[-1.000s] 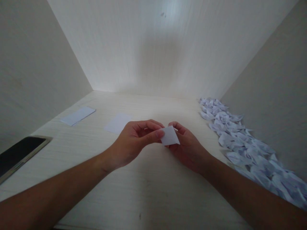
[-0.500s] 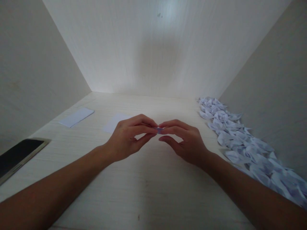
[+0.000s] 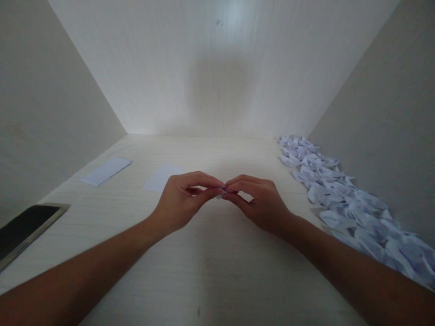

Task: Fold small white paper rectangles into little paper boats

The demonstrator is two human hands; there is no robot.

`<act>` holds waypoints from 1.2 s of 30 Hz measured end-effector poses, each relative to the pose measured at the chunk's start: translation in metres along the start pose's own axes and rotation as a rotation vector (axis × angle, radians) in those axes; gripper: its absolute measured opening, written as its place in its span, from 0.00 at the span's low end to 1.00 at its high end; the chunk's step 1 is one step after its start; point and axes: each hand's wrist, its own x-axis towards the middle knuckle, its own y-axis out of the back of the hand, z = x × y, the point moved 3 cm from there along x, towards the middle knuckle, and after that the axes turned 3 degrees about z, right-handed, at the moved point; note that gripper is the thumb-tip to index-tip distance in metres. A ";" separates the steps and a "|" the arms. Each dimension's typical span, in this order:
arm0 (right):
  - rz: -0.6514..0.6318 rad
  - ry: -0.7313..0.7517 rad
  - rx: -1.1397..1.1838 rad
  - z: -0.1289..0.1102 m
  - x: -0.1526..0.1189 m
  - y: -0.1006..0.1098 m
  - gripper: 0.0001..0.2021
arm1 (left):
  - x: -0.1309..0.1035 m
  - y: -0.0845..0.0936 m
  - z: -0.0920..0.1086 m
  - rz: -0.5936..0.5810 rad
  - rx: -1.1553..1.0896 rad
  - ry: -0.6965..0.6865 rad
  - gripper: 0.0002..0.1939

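Between my two hands, over the middle of the pale table, is a small folded piece of white paper (image 3: 220, 195), mostly covered by the fingers. My left hand (image 3: 185, 197) pinches its left side between thumb and fingers. From the right, my right hand (image 3: 260, 199) pinches the other side, and the fingertips of both hands nearly touch. A flat white sheet (image 3: 161, 177) lies on the table just behind my left hand. Further left rests a stack of white paper strips (image 3: 107, 171).
A long pile of folded white paper pieces (image 3: 335, 194) runs along the right wall beside my right forearm. At the left edge lies a phone (image 3: 27, 231) with a dark screen. Pale walls (image 3: 217, 90) enclose the table (image 3: 210, 271) at the back and sides.
My right thumb has closed onto the paper, where it stood apart from it before. Both hands are slightly lower in view, and the paper is tilted differently. The camera view has shifted slightly.
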 end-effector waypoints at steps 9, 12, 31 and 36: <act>-0.214 -0.270 0.157 0.017 -0.005 -0.008 0.04 | 0.000 -0.003 -0.030 -0.171 -0.274 0.419 0.08; -0.271 -0.291 0.204 0.017 -0.006 -0.010 0.05 | 0.000 -0.004 -0.031 -0.223 -0.274 0.464 0.07; -0.100 -0.573 0.526 0.019 -0.006 -0.013 0.15 | 0.004 0.002 -0.026 -0.106 -0.210 0.321 0.09; 0.010 -0.453 0.298 0.015 -0.005 -0.009 0.09 | 0.004 0.003 -0.014 -0.006 -0.083 0.173 0.10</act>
